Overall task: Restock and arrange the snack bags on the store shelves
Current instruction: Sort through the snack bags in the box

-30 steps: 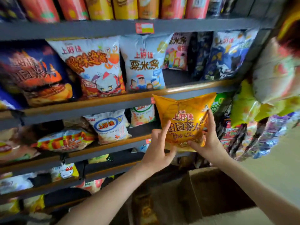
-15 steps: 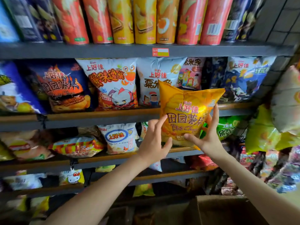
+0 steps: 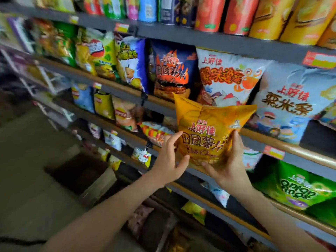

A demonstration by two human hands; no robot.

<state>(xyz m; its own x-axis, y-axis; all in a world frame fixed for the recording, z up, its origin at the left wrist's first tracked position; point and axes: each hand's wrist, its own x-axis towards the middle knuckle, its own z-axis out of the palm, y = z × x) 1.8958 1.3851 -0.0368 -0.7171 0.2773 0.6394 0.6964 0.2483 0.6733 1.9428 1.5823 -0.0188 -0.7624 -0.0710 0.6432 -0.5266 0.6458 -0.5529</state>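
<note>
Down at left, a cardboard box (image 3: 81, 177) sits on the floor. Left hand (image 3: 169, 160): grip apart, fingers spread nearly straight, tips touching the left edge of the yellow chip bag (image 3: 209, 131). The bag is held upright in the air, just in front of the dark blue bag (image 3: 172, 70) and white crab bag (image 3: 227, 75) standing on the shelf (image 3: 309, 152). Right hand (image 3: 229, 166): grip clamped on the bag's lower right corner, thumb on the front. Further right, one shelf down, stands a green onion-rings bag (image 3: 298, 188).

The yellow bag (image 3: 209, 128) reads "Oishi 上好佳 田园薯片", the green bag (image 3: 298, 190) "onion rings", the pale bag (image 3: 291, 104) "粟米条".
</note>
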